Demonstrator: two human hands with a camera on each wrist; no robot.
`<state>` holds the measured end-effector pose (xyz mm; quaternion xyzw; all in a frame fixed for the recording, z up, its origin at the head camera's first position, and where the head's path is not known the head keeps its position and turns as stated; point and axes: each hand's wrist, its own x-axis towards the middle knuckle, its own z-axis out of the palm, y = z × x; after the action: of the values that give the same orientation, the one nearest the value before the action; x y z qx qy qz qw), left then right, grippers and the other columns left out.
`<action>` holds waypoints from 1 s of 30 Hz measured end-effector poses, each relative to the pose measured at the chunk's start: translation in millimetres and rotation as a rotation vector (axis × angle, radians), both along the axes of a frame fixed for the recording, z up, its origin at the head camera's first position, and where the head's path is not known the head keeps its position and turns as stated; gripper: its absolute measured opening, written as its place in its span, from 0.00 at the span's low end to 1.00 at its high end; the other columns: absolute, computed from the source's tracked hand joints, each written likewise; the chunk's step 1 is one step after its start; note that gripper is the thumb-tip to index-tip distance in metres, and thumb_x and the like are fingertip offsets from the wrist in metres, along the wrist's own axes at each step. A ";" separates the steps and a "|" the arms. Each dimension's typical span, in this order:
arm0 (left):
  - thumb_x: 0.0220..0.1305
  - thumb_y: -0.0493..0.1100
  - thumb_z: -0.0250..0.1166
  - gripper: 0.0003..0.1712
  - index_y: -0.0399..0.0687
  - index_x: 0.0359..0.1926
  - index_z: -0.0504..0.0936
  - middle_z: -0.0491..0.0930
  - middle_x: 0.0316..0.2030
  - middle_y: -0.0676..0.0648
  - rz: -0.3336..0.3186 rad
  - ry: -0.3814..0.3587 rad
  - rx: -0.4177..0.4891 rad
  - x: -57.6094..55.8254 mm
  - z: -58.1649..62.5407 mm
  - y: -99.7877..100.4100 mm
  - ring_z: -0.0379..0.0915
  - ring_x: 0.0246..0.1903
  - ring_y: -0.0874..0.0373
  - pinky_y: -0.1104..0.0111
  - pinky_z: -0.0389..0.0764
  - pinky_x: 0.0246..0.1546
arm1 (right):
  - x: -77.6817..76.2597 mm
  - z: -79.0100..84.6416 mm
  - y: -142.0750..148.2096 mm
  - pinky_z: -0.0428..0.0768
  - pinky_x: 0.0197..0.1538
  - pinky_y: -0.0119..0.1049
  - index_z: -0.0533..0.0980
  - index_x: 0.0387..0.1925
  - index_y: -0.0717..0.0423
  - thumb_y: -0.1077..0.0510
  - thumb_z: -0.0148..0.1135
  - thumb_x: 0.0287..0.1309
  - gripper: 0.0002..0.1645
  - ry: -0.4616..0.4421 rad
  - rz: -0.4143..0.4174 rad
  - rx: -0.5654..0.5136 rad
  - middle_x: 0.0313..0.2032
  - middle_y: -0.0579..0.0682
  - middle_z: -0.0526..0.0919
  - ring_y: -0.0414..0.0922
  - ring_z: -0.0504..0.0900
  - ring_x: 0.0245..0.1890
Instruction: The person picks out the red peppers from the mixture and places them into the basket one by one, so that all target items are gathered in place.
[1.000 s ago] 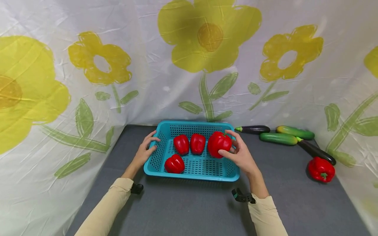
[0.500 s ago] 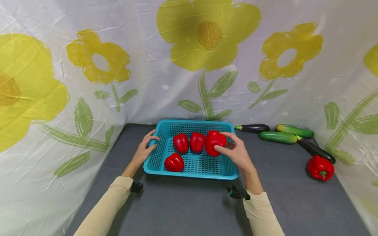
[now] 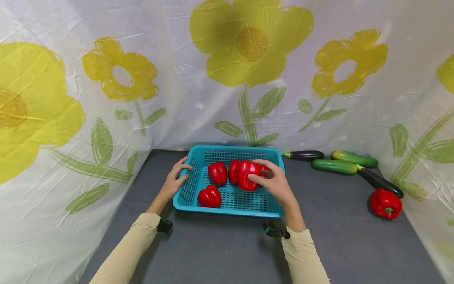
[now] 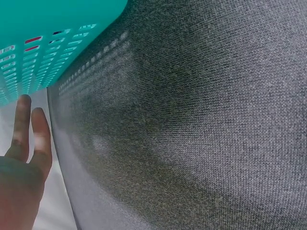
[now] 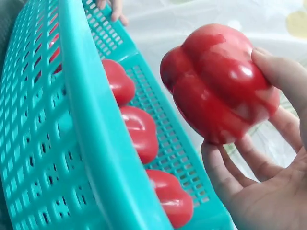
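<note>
A shiny red bell pepper [image 3: 249, 175] is held in my right hand [image 3: 274, 181], thumb on one side and fingers on the other. It hangs over the blue plastic basket [image 3: 227, 212], and in the right wrist view the held pepper [image 5: 220, 84] is raised above the rim. Inside the basket lie several more red peppers, including one at the left [image 3: 217, 173] and one near the front [image 3: 209, 196]. Another is partly hidden behind the right hand. My left hand [image 3: 172, 182] rests at the basket's left rim; the left wrist view catches two straight fingers [image 4: 41, 136] by its wall.
On the grey cloth at the right lie two eggplants, one by the basket [image 3: 306, 155] and one farther right [image 3: 379, 181]. Two zucchini [image 3: 335, 167] lie between them, near a single red pepper [image 3: 386, 203]. A flower-printed curtain [image 3: 198, 114] hangs behind.
My right hand has carried the held pepper leftward above the basket, uncovering part of a pepper at the basket's right. The left hand has stayed at the rim.
</note>
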<state>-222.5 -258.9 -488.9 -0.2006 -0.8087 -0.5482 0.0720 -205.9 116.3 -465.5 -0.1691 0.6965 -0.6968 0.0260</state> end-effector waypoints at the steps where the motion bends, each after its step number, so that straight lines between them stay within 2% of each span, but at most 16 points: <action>1: 0.68 0.21 0.51 0.14 0.19 0.52 0.74 0.52 0.73 0.25 0.000 0.001 0.000 0.0 -0.1 0.0 0.45 0.70 0.25 0.32 0.58 0.60 | -0.2 0.2 -1.7 0.83 0.46 0.50 0.72 0.67 0.59 0.66 0.68 0.62 0.32 -0.006 -0.003 0.011 0.60 0.61 0.75 0.61 0.76 0.55; 6: 0.67 0.20 0.51 0.14 0.19 0.52 0.73 0.52 0.73 0.24 -0.003 0.007 0.002 -0.1 -0.3 -0.1 0.46 0.70 0.24 0.32 0.60 0.59 | -1.5 1.6 -9.6 0.83 0.45 0.51 0.71 0.67 0.64 0.67 0.68 0.61 0.32 -0.010 0.005 0.050 0.61 0.64 0.74 0.63 0.76 0.55; 15: 0.67 0.20 0.51 0.14 0.18 0.52 0.73 0.51 0.72 0.23 -0.008 0.007 0.003 -0.2 0.2 0.6 0.45 0.70 0.24 0.32 0.61 0.58 | -4.8 3.9 -16.7 0.82 0.46 0.53 0.76 0.62 0.57 0.61 0.73 0.59 0.30 -0.053 0.071 0.059 0.59 0.56 0.77 0.59 0.76 0.55; 22: 0.67 0.21 0.51 0.14 0.19 0.52 0.74 0.52 0.73 0.25 0.005 0.007 -0.008 -0.6 -0.1 0.9 0.46 0.70 0.24 0.32 0.63 0.57 | -7.3 -1.0 -24.0 0.81 0.47 0.55 0.74 0.64 0.61 0.61 0.72 0.59 0.32 -0.078 0.094 0.096 0.59 0.58 0.77 0.60 0.76 0.55; 30: 0.68 0.22 0.52 0.15 0.20 0.53 0.75 0.53 0.73 0.26 0.015 0.002 -0.007 -0.2 -1.3 0.7 0.47 0.70 0.26 0.32 0.61 0.59 | -9.0 -2.1 -30.6 0.83 0.44 0.48 0.76 0.62 0.59 0.63 0.71 0.60 0.29 -0.064 0.105 0.144 0.59 0.59 0.77 0.59 0.76 0.55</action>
<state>-222.7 -258.2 -490.2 -0.1951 -0.8120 -0.5448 0.0763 -214.9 85.6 -467.6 -0.1808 0.7338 -0.6477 0.0971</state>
